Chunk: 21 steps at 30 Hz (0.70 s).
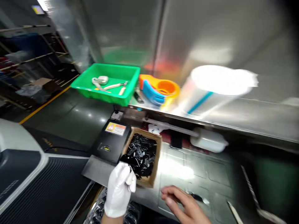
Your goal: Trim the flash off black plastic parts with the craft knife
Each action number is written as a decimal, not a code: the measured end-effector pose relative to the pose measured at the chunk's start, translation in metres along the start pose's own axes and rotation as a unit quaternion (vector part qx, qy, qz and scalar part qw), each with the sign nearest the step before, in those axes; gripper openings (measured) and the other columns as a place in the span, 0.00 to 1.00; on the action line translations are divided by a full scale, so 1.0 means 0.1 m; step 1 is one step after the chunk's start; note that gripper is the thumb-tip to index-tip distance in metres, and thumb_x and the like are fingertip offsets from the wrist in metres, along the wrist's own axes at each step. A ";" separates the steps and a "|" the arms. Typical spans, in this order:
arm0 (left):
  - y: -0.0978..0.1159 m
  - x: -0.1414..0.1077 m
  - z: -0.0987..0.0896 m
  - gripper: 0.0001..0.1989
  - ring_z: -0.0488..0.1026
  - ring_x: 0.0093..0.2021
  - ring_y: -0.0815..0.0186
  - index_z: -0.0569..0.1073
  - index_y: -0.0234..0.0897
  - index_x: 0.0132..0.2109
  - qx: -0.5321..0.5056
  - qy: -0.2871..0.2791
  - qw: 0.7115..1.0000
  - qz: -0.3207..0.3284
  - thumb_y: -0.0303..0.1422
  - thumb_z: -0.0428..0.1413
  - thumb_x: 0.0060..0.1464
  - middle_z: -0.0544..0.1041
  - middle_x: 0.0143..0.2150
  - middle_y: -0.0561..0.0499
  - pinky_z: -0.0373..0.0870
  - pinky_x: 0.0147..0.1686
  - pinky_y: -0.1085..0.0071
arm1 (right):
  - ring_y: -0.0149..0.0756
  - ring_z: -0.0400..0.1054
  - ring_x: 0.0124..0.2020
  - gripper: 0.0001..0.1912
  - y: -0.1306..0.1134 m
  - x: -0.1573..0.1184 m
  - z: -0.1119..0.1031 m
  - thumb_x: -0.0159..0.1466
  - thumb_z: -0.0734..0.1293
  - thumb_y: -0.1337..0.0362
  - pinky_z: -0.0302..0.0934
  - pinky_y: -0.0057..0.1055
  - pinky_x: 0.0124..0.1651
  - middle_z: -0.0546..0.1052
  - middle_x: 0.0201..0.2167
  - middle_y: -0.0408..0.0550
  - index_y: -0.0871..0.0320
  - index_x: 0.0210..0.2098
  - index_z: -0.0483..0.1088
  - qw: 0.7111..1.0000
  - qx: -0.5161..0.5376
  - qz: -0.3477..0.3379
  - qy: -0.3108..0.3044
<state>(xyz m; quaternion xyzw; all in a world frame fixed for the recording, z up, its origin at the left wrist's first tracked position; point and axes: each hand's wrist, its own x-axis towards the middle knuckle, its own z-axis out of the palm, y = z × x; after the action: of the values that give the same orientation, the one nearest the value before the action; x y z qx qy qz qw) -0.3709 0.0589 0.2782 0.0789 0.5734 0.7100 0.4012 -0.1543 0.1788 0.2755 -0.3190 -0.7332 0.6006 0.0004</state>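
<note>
My left hand (119, 188), in a white glove, pinches a small black part (129, 160) at its fingertips. It is over the near left edge of a cardboard box (156, 168) full of small black pieces (142, 152). My bare right hand (184, 202) is at the lower middle over the metal worktop (173, 186), fingers apart and slightly curled, with nothing seen in them. Just right of its fingers lies a small black item (196, 197), blurred.
Above, a metal shelf bears a green tray (112, 99) with tools, an orange and blue tape dispenser (158, 90) and a white roll (210, 90). A black device (112, 141) stands left of the box. Clear plastic trays (95, 208) are at the bottom left.
</note>
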 end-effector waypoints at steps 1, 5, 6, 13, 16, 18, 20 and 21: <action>-0.06 -0.14 0.23 0.22 0.56 0.19 0.71 0.55 0.43 0.27 -0.016 -0.017 1.000 -0.007 0.45 0.56 0.63 0.56 0.21 0.59 0.57 0.22 0.70 | 0.41 0.76 0.44 0.17 -0.14 -0.05 -0.02 0.72 0.63 0.49 0.71 0.36 0.51 0.81 0.44 0.50 0.51 0.50 0.75 0.998 0.056 -0.024 0.008; -0.28 -0.56 0.93 0.20 0.60 0.20 0.71 0.63 0.40 0.28 -0.027 -0.058 0.998 -0.026 0.44 0.60 0.62 0.64 0.20 0.58 0.61 0.25 0.72 | 0.34 0.71 0.39 0.17 -0.41 -0.27 -0.13 0.68 0.71 0.51 0.69 0.31 0.44 0.77 0.43 0.47 0.53 0.51 0.74 0.968 0.203 -0.108 0.099; -0.33 -0.64 1.06 0.18 0.61 0.21 0.71 0.66 0.39 0.29 -0.020 -0.064 0.997 -0.028 0.43 0.61 0.62 0.66 0.20 0.58 0.62 0.25 0.72 | 0.33 0.70 0.38 0.15 -0.40 -0.34 -0.17 0.68 0.71 0.52 0.68 0.30 0.42 0.75 0.41 0.46 0.54 0.49 0.74 0.960 0.217 -0.124 0.124; -0.60 -1.04 1.78 0.16 0.62 0.18 0.72 0.72 0.37 0.34 0.025 -0.113 0.993 -0.036 0.44 0.65 0.58 0.68 0.18 0.58 0.60 0.20 0.75 | 0.31 0.71 0.38 0.06 0.00 -0.94 -0.51 0.70 0.68 0.61 0.67 0.27 0.40 0.73 0.42 0.46 0.54 0.46 0.74 0.911 0.220 -0.195 0.289; -0.73 -1.18 2.04 0.15 0.63 0.18 0.73 0.73 0.36 0.34 0.025 -0.139 0.989 -0.043 0.42 0.66 0.57 0.69 0.19 0.58 0.61 0.20 0.76 | 0.31 0.71 0.37 0.05 0.14 -1.17 -0.70 0.70 0.69 0.62 0.68 0.28 0.39 0.73 0.40 0.45 0.54 0.44 0.74 0.901 0.218 -0.214 0.308; -0.78 -1.28 2.22 0.14 0.65 0.21 0.73 0.72 0.37 0.34 0.013 -0.163 0.985 -0.051 0.41 0.65 0.58 0.71 0.22 0.57 0.65 0.24 0.77 | 0.31 0.71 0.36 0.04 0.23 -1.33 -0.87 0.69 0.70 0.63 0.68 0.27 0.39 0.73 0.38 0.44 0.54 0.43 0.74 0.888 0.188 -0.241 0.344; -0.81 -1.38 2.38 0.15 0.68 0.25 0.71 0.75 0.38 0.40 -0.004 -0.191 0.979 -0.066 0.44 0.65 0.58 0.75 0.29 0.54 0.69 0.28 0.75 | 0.31 0.71 0.36 0.06 0.31 -1.49 -1.07 0.68 0.70 0.67 0.69 0.27 0.38 0.74 0.39 0.46 0.54 0.45 0.74 0.870 0.136 -0.283 0.380; -0.81 -1.43 2.44 0.17 0.70 0.26 0.70 0.76 0.39 0.45 -0.020 -0.214 0.973 -0.083 0.47 0.65 0.57 0.76 0.32 0.52 0.70 0.29 0.73 | 0.32 0.72 0.37 0.08 0.35 -1.57 -1.18 0.68 0.70 0.69 0.70 0.27 0.38 0.76 0.41 0.47 0.55 0.46 0.74 0.862 0.100 -0.310 0.388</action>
<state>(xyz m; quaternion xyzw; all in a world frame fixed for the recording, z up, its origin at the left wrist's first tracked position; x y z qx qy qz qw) -0.0977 0.1498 0.3377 0.1729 0.4643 0.6527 0.5732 0.0321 0.2114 0.3379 -0.2805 -0.6704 0.4671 0.5037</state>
